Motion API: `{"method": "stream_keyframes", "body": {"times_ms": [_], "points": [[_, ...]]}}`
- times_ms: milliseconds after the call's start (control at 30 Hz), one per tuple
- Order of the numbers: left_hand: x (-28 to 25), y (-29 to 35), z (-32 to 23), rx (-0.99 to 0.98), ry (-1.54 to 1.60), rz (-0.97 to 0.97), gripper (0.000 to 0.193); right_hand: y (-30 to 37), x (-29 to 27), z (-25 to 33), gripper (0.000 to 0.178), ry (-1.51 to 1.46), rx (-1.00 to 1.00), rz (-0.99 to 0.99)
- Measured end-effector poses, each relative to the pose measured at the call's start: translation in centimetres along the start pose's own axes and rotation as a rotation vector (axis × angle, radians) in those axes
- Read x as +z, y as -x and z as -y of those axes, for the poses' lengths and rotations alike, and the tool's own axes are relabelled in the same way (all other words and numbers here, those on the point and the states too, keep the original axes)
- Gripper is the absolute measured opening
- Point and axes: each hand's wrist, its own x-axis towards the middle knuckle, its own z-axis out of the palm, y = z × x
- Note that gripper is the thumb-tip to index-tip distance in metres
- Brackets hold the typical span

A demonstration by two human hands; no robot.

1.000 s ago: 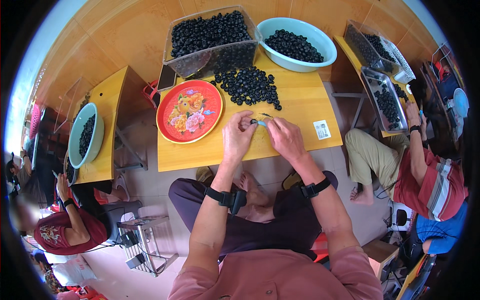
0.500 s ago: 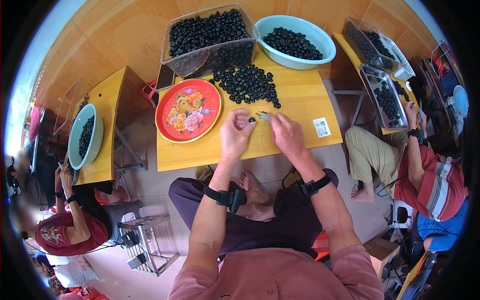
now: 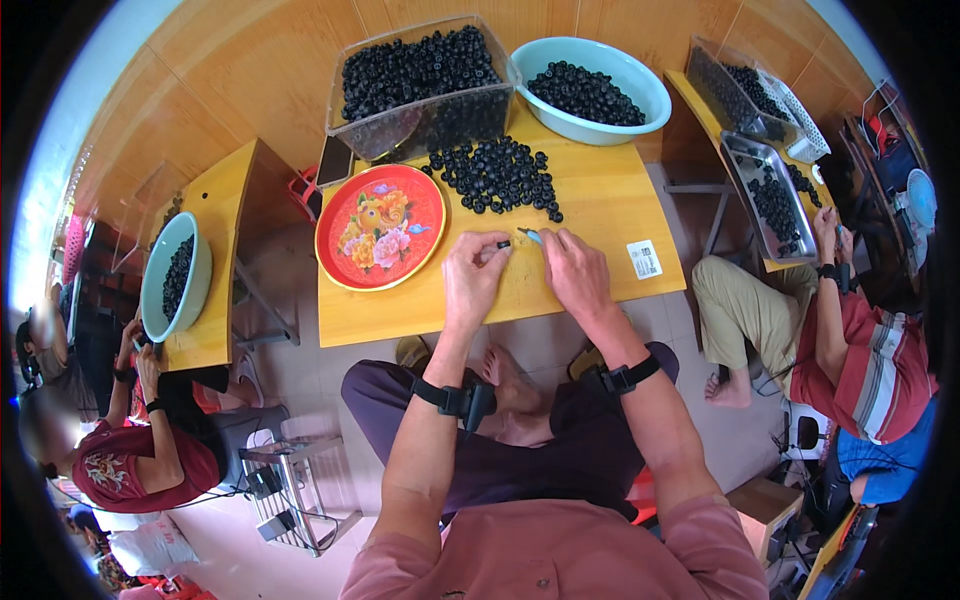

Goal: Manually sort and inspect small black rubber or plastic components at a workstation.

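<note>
My left hand (image 3: 474,276) pinches a small black ring-shaped part (image 3: 504,244) between thumb and fingertips, just above the yellow table (image 3: 400,312). In my right hand (image 3: 575,270) is a thin tool with a light blue handle (image 3: 533,236); its short dark tip points toward the part, with a small gap between them. The exact kind of tool is too small to make out. Beyond my hands lies a loose pile of similar black parts (image 3: 495,175). To the left of them rests a round red tray (image 3: 340,215) with a flower pattern, with no parts on it.
A clear plastic bin (image 3: 430,135) heaped with black parts stands at the back, beside a pale blue basin (image 3: 585,130) holding more. A white label (image 3: 644,259) sits at the table's right. Co-workers sit at side tables, left and right, with a basin (image 3: 199,290) and a metal tray (image 3: 790,252).
The black part has turned from face-up to more edge-on in my left fingers. The tool's tip has drawn slightly away from it. The left co-worker's hands have shifted.
</note>
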Motion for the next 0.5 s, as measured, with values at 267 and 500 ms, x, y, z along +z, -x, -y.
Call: {"method": "stream_keyframes", "body": {"times_ms": [267, 500], "points": [[0.4, -0.1, 1.0, 0.031, 0.072, -0.028, 0.016, -0.1, 0.0, -0.6, 0.016, 0.022, 0.080, -0.053], [0.2, -0.4, 1.8, -0.045, 0.135, -0.067, 0.018, -0.6, -0.6, -3.4, 0.008, 0.103, 0.212, -0.074]]}}
